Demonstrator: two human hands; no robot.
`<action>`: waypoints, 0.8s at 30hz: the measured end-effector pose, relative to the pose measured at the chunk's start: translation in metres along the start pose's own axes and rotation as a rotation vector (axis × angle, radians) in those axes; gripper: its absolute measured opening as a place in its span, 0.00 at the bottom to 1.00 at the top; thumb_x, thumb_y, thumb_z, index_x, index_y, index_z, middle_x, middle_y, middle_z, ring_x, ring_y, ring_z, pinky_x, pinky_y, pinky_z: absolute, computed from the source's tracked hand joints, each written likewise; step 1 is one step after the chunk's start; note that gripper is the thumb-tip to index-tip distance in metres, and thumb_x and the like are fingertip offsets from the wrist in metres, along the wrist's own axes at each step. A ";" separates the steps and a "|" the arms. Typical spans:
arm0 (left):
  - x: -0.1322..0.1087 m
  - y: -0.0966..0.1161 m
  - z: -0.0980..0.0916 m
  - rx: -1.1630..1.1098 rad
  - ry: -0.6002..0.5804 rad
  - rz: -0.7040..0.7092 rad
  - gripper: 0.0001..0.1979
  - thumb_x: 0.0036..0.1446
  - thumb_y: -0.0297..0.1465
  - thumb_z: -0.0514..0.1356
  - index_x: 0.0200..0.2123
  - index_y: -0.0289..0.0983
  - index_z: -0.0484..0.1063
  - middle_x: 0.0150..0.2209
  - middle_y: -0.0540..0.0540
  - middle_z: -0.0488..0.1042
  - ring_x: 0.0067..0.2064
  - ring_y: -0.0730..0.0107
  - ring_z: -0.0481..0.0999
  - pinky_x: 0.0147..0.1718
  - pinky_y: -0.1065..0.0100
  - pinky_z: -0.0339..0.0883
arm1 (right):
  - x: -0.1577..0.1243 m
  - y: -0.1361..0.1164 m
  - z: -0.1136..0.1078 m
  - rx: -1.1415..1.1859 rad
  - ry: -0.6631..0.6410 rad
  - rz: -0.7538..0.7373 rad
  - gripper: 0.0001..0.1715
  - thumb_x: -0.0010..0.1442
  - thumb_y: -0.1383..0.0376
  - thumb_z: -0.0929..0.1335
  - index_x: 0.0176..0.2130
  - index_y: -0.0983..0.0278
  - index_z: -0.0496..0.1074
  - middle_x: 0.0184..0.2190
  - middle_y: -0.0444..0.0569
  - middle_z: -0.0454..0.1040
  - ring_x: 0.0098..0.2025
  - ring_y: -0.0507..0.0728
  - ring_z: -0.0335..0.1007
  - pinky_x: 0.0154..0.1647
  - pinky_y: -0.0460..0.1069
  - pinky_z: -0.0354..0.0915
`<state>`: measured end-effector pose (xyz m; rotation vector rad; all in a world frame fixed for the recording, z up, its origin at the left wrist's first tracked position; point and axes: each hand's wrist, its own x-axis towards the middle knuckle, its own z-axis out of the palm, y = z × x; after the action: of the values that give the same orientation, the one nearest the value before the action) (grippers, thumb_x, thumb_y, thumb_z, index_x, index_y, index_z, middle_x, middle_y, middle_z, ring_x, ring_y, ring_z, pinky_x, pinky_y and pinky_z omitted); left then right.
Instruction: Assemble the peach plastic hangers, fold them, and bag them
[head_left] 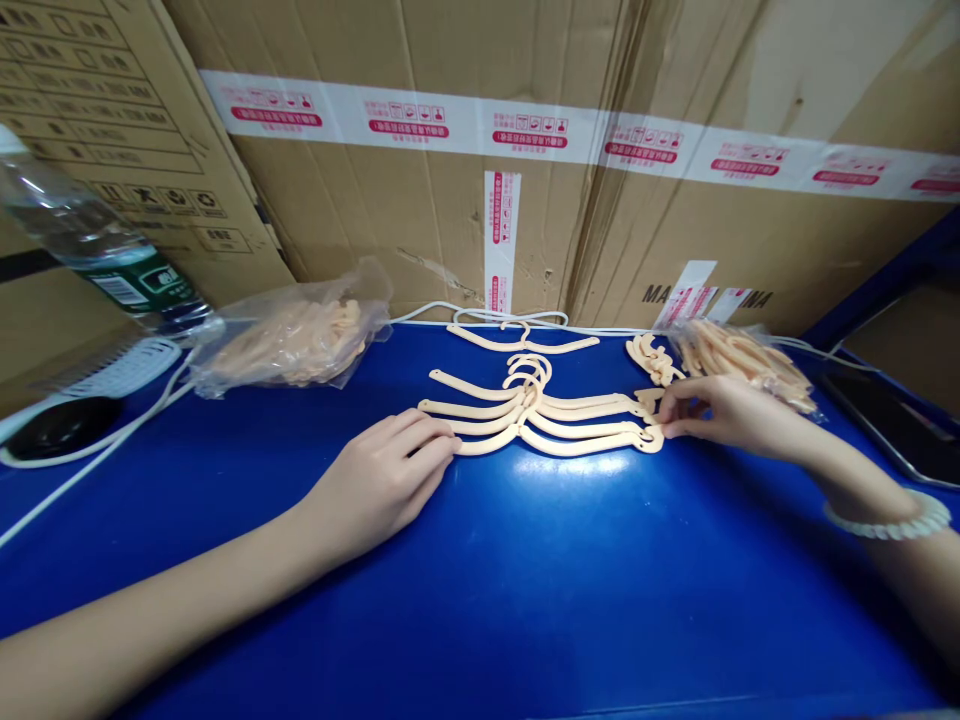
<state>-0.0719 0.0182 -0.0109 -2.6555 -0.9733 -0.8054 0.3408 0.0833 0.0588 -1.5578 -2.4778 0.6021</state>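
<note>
Several cream plastic folding hangers (480, 443) lie in an overlapping row on the blue table, hooks pointing away from me. My left hand (390, 475) is closed at the left arm end of the nearest hanger, fingertips on it. At the opposite end, my right hand (701, 408) pinches a small cream plastic piece (651, 437) against the tip of the hanger arm. Similar small pieces sit on the right ends of the hangers behind it. Just beyond my right hand is a pile of loose small pieces (651, 358). Another hanger (525, 343) lies apart at the back.
A clear bag of cream parts (292, 340) lies at left, another bag (742, 362) at right. A water bottle (112, 240), a black mouse (64, 428) and a white cable (97, 460) are at left. A dark phone (900, 425) lies at right. Cardboard boxes (420, 220) stand behind.
</note>
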 end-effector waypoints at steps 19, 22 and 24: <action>0.000 -0.001 0.002 0.062 -0.030 -0.026 0.14 0.68 0.29 0.56 0.53 0.31 0.73 0.51 0.35 0.76 0.51 0.50 0.76 0.47 0.50 0.73 | 0.000 0.008 -0.004 -0.208 0.027 0.020 0.17 0.57 0.51 0.70 0.33 0.61 0.78 0.31 0.52 0.80 0.31 0.60 0.73 0.32 0.53 0.65; 0.000 -0.001 0.001 0.080 -0.035 -0.038 0.14 0.68 0.30 0.55 0.53 0.32 0.73 0.51 0.36 0.76 0.51 0.49 0.75 0.46 0.50 0.73 | -0.001 0.008 -0.004 -0.241 0.038 0.023 0.17 0.57 0.51 0.69 0.33 0.61 0.77 0.32 0.52 0.80 0.32 0.61 0.74 0.33 0.53 0.65; 0.001 0.000 0.001 0.086 -0.049 -0.056 0.15 0.68 0.31 0.55 0.53 0.33 0.73 0.51 0.37 0.77 0.52 0.49 0.75 0.46 0.51 0.72 | -0.001 0.008 -0.003 -0.247 0.052 0.022 0.17 0.58 0.51 0.68 0.33 0.61 0.76 0.32 0.52 0.79 0.33 0.61 0.74 0.33 0.53 0.65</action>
<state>-0.0714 0.0192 -0.0111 -2.5967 -1.0736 -0.6959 0.3491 0.0858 0.0587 -1.6608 -2.5791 0.2611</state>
